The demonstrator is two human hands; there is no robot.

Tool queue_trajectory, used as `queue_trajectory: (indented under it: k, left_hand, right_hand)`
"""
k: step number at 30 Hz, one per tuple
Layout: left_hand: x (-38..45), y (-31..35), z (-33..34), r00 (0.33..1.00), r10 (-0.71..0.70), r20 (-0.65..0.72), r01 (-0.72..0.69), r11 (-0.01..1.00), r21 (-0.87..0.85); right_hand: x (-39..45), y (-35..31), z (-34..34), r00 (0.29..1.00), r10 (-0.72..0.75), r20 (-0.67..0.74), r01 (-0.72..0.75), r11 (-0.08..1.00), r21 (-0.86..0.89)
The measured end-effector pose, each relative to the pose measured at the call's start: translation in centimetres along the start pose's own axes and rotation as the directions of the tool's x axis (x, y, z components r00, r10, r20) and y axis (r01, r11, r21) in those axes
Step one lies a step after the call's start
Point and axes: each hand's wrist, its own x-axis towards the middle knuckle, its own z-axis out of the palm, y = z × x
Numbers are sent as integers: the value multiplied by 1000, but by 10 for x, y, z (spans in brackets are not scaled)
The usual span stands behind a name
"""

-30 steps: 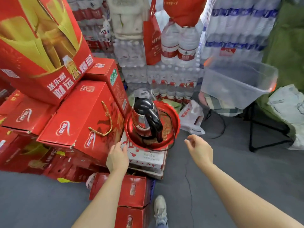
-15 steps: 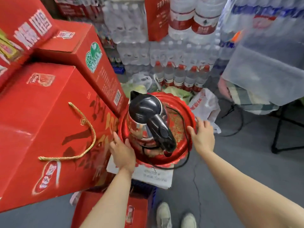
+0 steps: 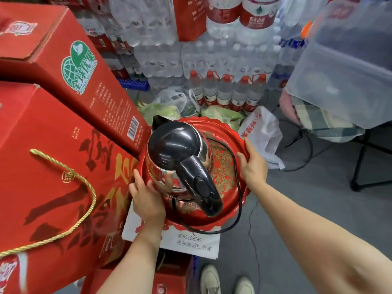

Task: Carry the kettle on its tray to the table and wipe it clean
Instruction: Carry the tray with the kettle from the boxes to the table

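**Tray gripped at both rims, lift pending**

Working left to right. A stack of red boxes (image 3: pixel 55 166) crowds the left side and sits just beside the tray (image 3: pixel 229 211) edge. My left hand (image 3: pixel 146 200) is on the near-left rim, fingers curled over the rim beside the kettle (image 3: pixel 176 158) body. How far they wrap under I cannot tell.

The kettle stands upright on the tray, offset toward the left half. Its spout points away and left; its handle (image 3: pixel 201 187) points toward me and right, so the long axis runs diagonally between my hands. The cord (image 3: pixel 238 183) loops loosely round the right part of the tray and hangs over the near edge.

The tray rests on a white carton (image 3: pixel 191 242).

My right hand (image 3: pixel 253 166) clamps the right rim, thumb on top, fingers below.

Judgement: the load lies between the two grips but nearer the left hand, so that side will carry more weight. The lift should go straight up and level, then draw right, away from the boxes. The hanging cord could snag on the carton.
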Motion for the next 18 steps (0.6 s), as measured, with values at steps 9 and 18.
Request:
queue_trajectory:
  k: [9,18]
  left_hand:
    - [-11,62,-18,960,271,64,-272,962,5]
    - [-89,172,-32,853,483,200,-490,872,-16]
  right_hand:
    - [-35,13,-60,962,187,-197,-141,964,227]
    - [-93,44,-181,828,371,-421,-174,883,435]
